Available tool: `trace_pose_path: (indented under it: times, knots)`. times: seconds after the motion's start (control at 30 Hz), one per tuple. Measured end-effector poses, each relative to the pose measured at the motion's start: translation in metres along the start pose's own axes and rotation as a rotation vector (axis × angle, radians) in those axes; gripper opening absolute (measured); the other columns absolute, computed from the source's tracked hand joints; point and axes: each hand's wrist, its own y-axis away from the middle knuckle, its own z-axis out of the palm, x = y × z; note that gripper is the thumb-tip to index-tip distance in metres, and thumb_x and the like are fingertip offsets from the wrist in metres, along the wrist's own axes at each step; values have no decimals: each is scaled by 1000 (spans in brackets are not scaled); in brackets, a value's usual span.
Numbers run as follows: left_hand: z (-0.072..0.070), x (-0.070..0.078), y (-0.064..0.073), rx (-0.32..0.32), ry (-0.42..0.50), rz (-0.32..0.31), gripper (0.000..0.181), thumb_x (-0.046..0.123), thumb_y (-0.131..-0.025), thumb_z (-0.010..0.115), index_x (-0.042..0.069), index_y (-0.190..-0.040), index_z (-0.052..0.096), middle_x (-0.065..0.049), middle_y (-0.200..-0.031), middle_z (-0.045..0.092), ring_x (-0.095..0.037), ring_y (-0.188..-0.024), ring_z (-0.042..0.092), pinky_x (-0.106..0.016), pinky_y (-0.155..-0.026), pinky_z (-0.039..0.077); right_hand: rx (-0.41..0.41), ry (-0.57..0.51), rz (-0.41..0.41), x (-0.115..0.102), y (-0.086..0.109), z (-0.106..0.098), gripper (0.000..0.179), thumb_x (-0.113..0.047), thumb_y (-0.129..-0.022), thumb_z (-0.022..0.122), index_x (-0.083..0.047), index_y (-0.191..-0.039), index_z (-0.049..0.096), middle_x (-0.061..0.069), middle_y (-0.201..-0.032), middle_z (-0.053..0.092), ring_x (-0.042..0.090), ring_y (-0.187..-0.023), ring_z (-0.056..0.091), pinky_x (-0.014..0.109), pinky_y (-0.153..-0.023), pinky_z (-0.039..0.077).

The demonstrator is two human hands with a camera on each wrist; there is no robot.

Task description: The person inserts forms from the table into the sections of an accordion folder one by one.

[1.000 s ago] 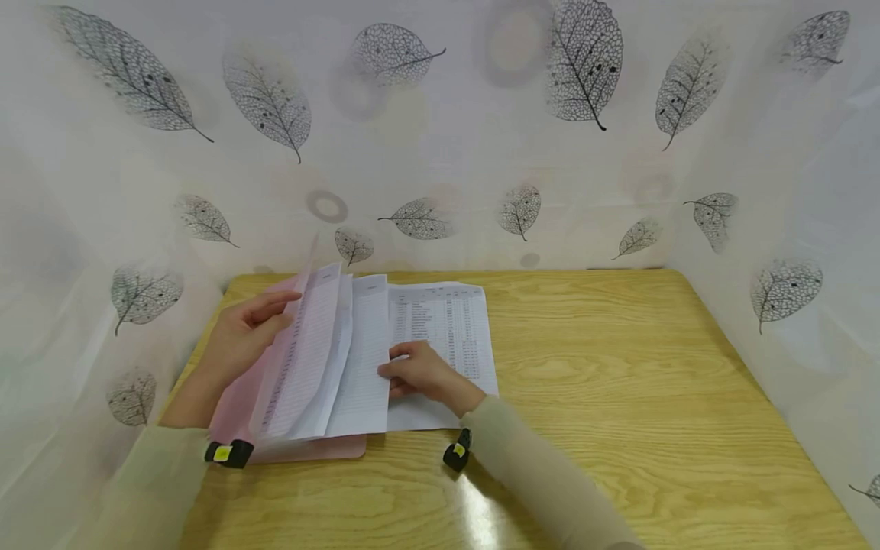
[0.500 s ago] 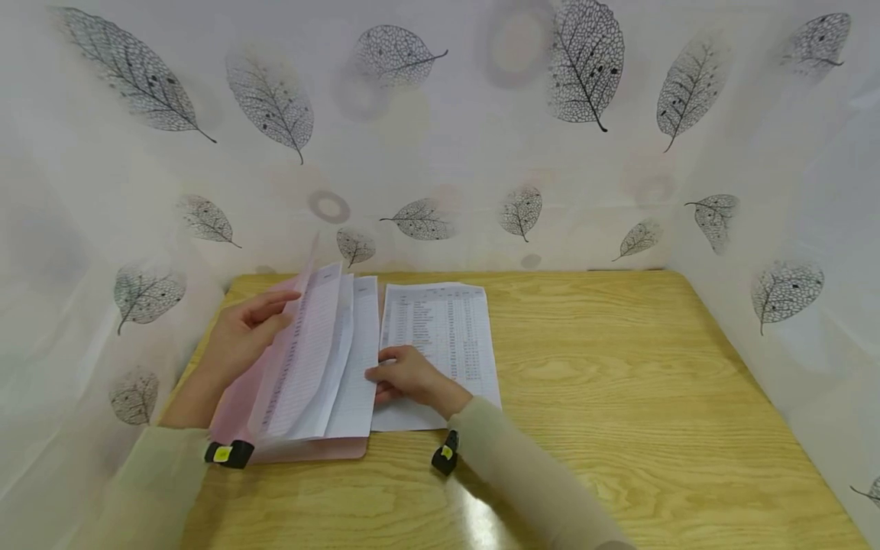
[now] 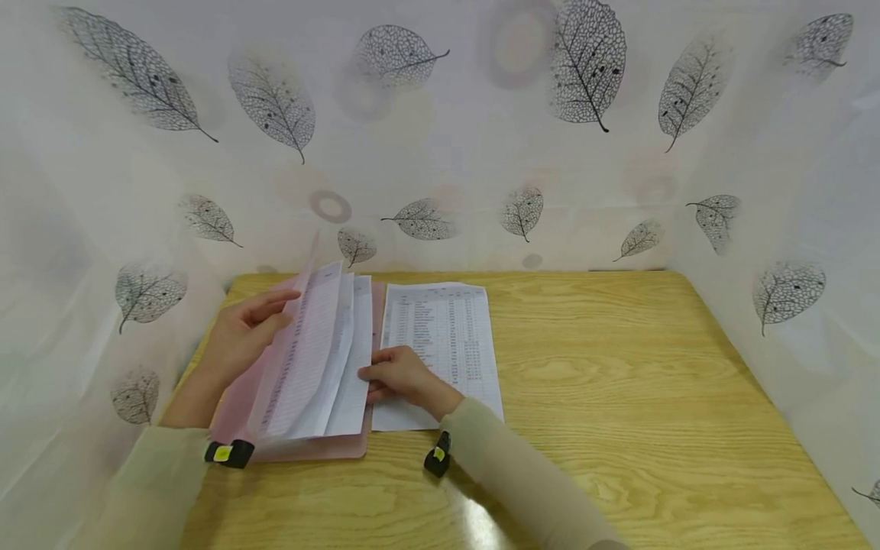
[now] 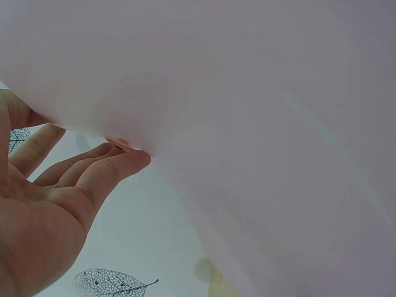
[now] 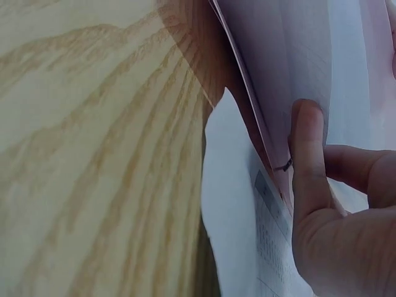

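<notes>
A pink folder (image 3: 346,447) lies on the left of the table, printed sheets (image 3: 309,351) standing partly lifted inside it. My left hand (image 3: 237,344) pinches the edge of its translucent pink cover (image 4: 247,124) and keeps it raised. With thumb and fingers, my right hand (image 3: 406,374) holds the right edge of a white sheet (image 3: 352,382) over the folder's right side. Under that hand, a separate printed sheet (image 3: 440,321) with a table of columns lies flat, right beside the folder. The right wrist view shows its near edge (image 5: 229,198) curling up from the wood.
The wooden table (image 3: 605,397) stretches to the right of the papers. A white curtain (image 3: 440,153) with leaf prints hangs around the back and sides. Each sleeve bears a small black wrist device (image 3: 230,454) with a yellow mark.
My right hand has moved left with the white sheet, off the printed sheet and toward the folder. More of the folder's pink right edge now shows. The left hand stays still.
</notes>
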Motion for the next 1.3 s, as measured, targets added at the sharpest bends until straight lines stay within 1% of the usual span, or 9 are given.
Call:
trace_pose_path:
  times: [0.17, 0.3, 0.47, 0.53, 0.63, 0.77, 1.07, 1.17, 1.3]
  knots:
    - [1, 1, 0, -6, -3, 1, 34, 14, -103, 66, 13, -137, 70, 6, -138, 68, 12, -110, 62, -13, -77, 52, 41, -60, 2, 2, -2, 4, 18, -2, -92, 77, 6, -108, 74, 8, -73, 74, 14, -59, 71, 28, -60, 62]
    - [2, 1, -1, -3, 8, 10, 34, 12, -103, 66, 16, -137, 71, 6, -138, 69, 12, -109, 63, -13, -76, 52, 49, -80, -7, 3, -3, 6, 15, -2, -92, 77, 5, -105, 73, 8, -71, 73, 14, -58, 70, 29, -60, 62]
    - [2, 2, -1, 0, 16, 12, 34, 11, -103, 67, 13, -136, 71, 21, -129, 67, 12, -108, 63, -14, -74, 51, 0, -95, 15, 2, -2, 3, 12, -3, -95, 71, 4, -105, 71, 9, -69, 71, 15, -57, 71, 31, -61, 63]
    - [1, 3, -1, 0, 11, 4, 34, 11, -102, 67, 11, -136, 71, 24, -126, 66, 12, -108, 63, -14, -74, 51, -20, -107, 26, 2, -2, 1, 14, -2, -95, 68, 5, -107, 70, 9, -69, 71, 16, -57, 71, 31, -61, 63]
    - [1, 4, 0, -3, -6, -7, 34, 12, -103, 66, 12, -136, 71, 17, -131, 67, 12, -107, 63, -14, -75, 51, -38, -131, 40, 2, -3, -1, 22, 2, -94, 64, 7, -115, 67, 10, -72, 71, 17, -59, 71, 32, -62, 63]
    - [1, 3, -1, -11, -20, -8, 34, 13, -104, 66, 13, -137, 70, 4, -138, 68, 12, -108, 63, -13, -77, 52, -35, -140, 42, 2, -3, 0, 27, 5, -93, 67, 7, -119, 64, 12, -76, 71, 18, -61, 72, 32, -63, 63]
    - [1, 1, -1, -10, -5, 6, 34, 13, -104, 66, 8, -137, 69, 23, -126, 67, 13, -107, 63, -13, -76, 52, -6, -122, 4, 3, -3, 8, 19, 7, -87, 76, 2, -104, 69, 13, -76, 73, 18, -59, 72, 29, -60, 62]
    - [1, 1, 0, -9, -7, 6, 34, 14, -104, 66, 10, -137, 69, 18, -129, 69, 14, -108, 62, -14, -75, 52, 8, -110, 5, 2, -3, 11, 21, 6, -85, 78, 2, -104, 70, 13, -78, 72, 17, -58, 72, 28, -58, 61]
    - [1, 3, 0, -8, -12, 1, 34, 14, -104, 66, 10, -137, 69, 18, -130, 69, 14, -108, 62, -14, -75, 52, 16, -102, 9, 0, -2, 12, 22, 6, -84, 79, 2, -104, 71, 12, -78, 72, 16, -57, 71, 28, -57, 61]
